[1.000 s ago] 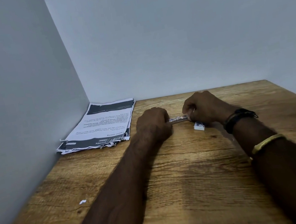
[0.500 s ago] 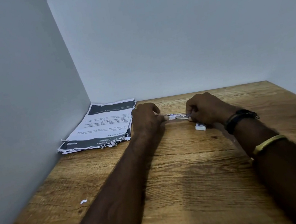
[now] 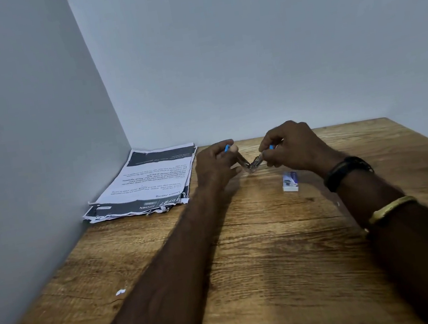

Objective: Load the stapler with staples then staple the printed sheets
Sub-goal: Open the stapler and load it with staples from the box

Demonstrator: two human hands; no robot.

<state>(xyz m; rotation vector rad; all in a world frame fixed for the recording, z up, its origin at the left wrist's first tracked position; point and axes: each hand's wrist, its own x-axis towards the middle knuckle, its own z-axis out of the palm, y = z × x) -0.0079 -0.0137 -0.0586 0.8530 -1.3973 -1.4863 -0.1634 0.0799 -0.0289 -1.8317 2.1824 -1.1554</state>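
A small metal stapler (image 3: 250, 162) with blue ends is folded open into a V above the table. My left hand (image 3: 215, 166) pinches its left arm by the blue tip. My right hand (image 3: 292, 146) grips the right arm. The hinge points down, close to the wood. A small white and blue staple box (image 3: 290, 181) lies on the table just right of the stapler, under my right wrist. The stack of printed sheets (image 3: 146, 184) lies at the back left, in the corner.
The wooden table (image 3: 248, 253) sits in a corner, with grey walls on the left and behind. A tiny white scrap (image 3: 120, 292) lies near the front left edge. My right wrist wears a black band and a gold bangle.
The stapler lay flat and straight on the table between both hands; now both hands have lifted its ends and it is folded into a V. The staple box is uncovered.
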